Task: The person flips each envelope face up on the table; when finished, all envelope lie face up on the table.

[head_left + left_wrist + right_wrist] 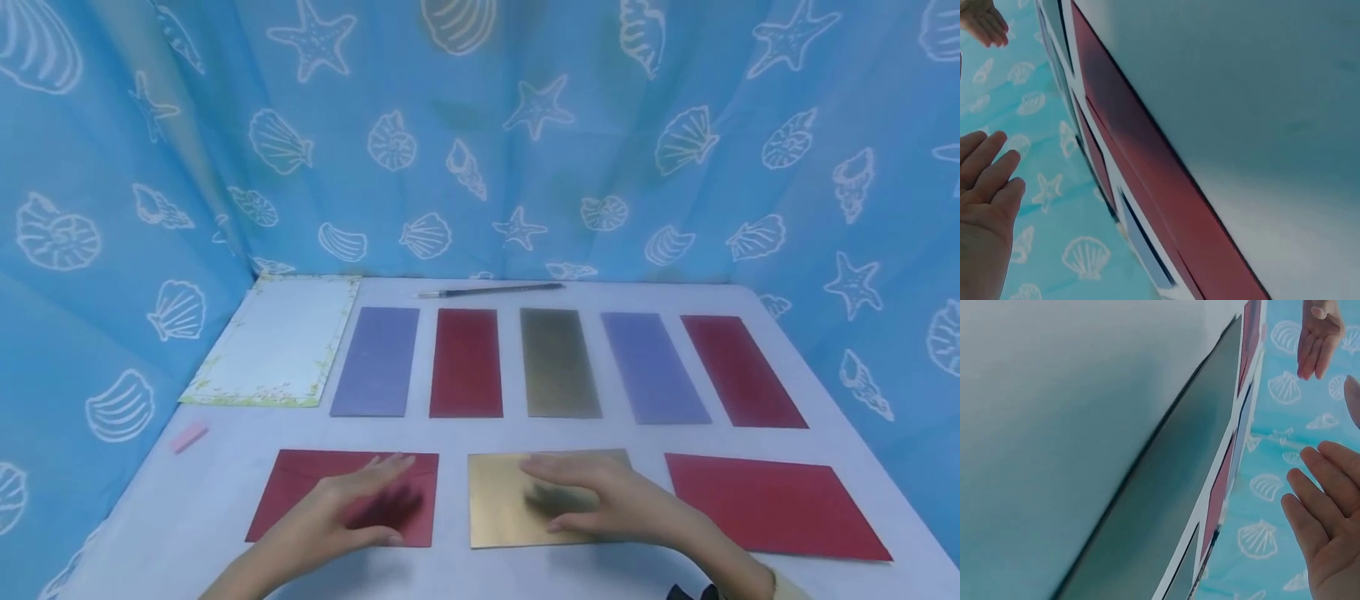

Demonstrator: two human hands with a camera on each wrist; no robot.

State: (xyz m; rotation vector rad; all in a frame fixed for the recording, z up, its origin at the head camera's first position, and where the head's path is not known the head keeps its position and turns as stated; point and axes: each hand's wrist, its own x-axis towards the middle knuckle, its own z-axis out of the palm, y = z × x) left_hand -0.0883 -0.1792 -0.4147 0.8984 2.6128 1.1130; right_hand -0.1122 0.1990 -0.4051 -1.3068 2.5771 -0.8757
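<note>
My left hand (341, 508) hovers over a red envelope (300, 479) at the front left, its fingers extended and a shadow beneath them. Over a gold envelope (495, 504) in the front middle, my right hand (607, 500) is held the same way. Both wrist views show straight fingers with nothing in them: the left hand (985, 200) and the right hand (1329, 519) are raised apart from the envelopes. A second red envelope (772, 508) lies at the front right, beside the right forearm.
Behind stands a row of upright-laid envelopes: purple (377, 362), red (466, 362), gold (560, 362), purple (655, 367) and red (744, 371). A pen-like brush (491, 291) lies at the back. Bordered paper (273, 337) and a pink eraser-like block (188, 436) sit left. A blue shell-print curtain (480, 167) encloses the table.
</note>
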